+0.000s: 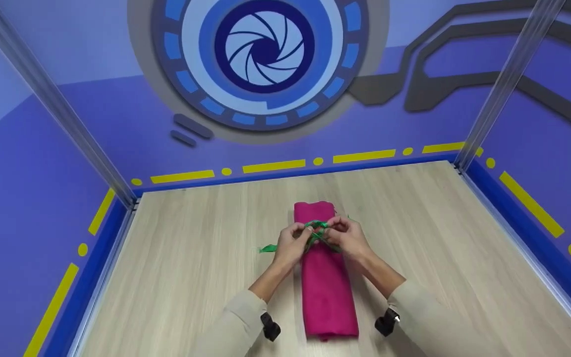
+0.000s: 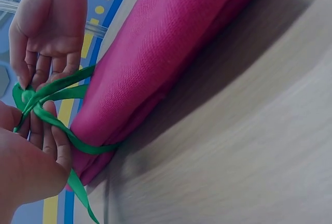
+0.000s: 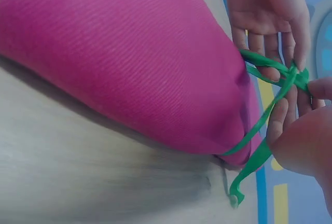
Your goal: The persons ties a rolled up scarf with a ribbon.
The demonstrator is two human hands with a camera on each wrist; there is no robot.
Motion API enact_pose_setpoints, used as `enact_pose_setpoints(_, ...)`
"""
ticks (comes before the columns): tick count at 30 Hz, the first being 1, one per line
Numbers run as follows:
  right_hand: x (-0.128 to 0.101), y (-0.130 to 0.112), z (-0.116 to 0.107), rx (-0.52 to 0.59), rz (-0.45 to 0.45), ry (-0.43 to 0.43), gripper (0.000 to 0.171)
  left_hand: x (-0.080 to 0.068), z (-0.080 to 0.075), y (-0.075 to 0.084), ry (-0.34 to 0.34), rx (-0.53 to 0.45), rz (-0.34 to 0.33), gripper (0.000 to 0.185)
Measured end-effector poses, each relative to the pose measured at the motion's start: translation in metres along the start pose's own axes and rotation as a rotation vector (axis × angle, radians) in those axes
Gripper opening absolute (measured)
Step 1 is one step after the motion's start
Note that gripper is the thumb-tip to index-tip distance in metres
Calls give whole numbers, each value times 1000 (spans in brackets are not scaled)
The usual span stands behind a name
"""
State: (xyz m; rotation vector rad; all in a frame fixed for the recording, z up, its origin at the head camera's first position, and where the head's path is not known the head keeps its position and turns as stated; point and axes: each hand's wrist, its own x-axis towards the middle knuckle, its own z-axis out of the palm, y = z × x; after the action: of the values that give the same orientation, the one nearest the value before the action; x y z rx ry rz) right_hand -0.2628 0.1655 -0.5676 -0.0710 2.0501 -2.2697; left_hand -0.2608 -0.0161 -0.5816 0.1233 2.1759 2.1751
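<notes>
A rolled bundle of magenta cloth (image 1: 327, 297) lies lengthwise on the table, and a green ribbon (image 2: 65, 83) goes around its far part. Above the bundle my left hand (image 1: 290, 243) pinches the ribbon between thumb and fingers. Facing it from the other side, my right hand (image 1: 350, 239) also pinches the ribbon, fingertips close to the left ones. Between the hands the ribbon crosses over itself in a loop, seen in both wrist views. One loose ribbon tail (image 3: 251, 169) hangs down beside the roll; another sticks out left of my left hand in the head view.
The wooden tabletop (image 1: 206, 258) spreads out on both sides of the roll. Blue and purple printed walls (image 1: 246, 148) enclose it at the back and sides, with metal posts (image 1: 508, 84) at the back corners. Black wrist devices (image 1: 387, 322) sit on both sleeves.
</notes>
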Motion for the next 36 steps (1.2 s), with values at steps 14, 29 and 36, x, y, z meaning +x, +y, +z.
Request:
enact_pose_setpoints(14,-2,-4,-13,-36,-53,-34,25,0,-15,6,84,-21,136,25)
enact_pose_setpoints(29,-6,-4,-41,-389,-175,35,20,-9,-43,8,79,233,227,15)
enact_pose_setpoints(36,-6,-3,-58,-538,-258,-4,10,-5,-61,1,35,330,233,14)
